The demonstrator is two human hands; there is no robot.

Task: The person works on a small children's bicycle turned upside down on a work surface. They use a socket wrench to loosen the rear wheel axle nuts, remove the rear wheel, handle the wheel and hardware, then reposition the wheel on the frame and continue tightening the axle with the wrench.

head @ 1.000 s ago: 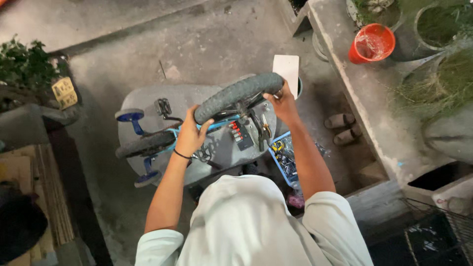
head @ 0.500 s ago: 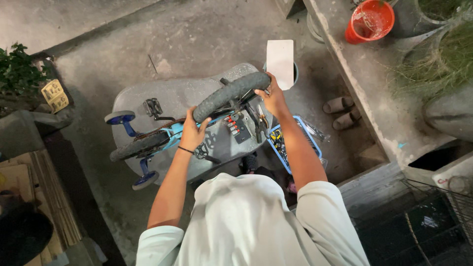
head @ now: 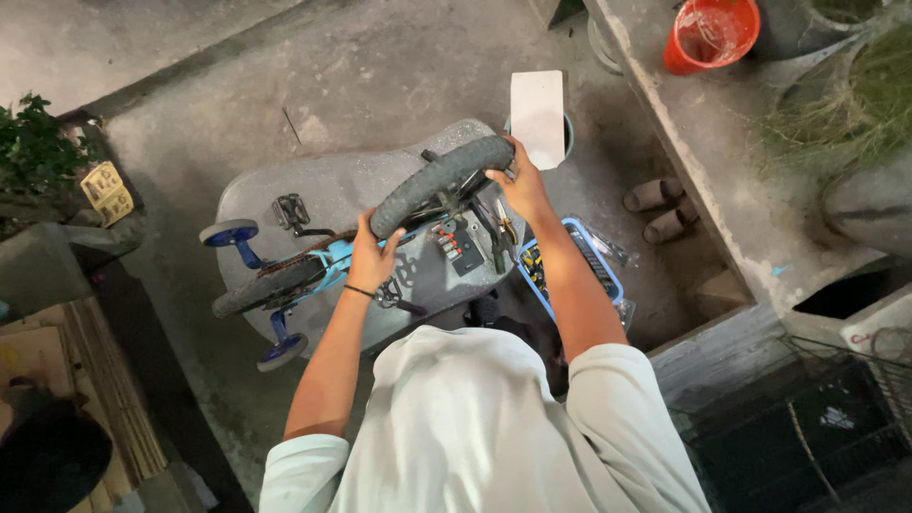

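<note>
A small light-blue child's bicycle (head: 313,271) lies upturned on a grey mat (head: 332,190) on the concrete ground. Its front wheel, with a black tyre (head: 432,180), points up towards me. My left hand (head: 373,252) grips the tyre's near left end; a dark band sits on that wrist. My right hand (head: 518,185) grips the tyre's far right end. The rear wheel (head: 256,290) and blue training wheels (head: 228,233) lie to the left. Pliers (head: 501,233) and a small set of tool bits (head: 456,242) lie on the mat under the wheel.
A blue crate of tools (head: 575,271) stands by my right arm. A white board (head: 538,116) rests on a bucket ahead. A pair of sandals (head: 660,209) lies at right, below a concrete ledge with an orange bucket (head: 711,33). Plants (head: 38,157) stand at left.
The view has drifted slightly, so the bicycle sits lower-left in frame. Both hands stay on the front tyre, with the right hand slid a little further round its far end.
</note>
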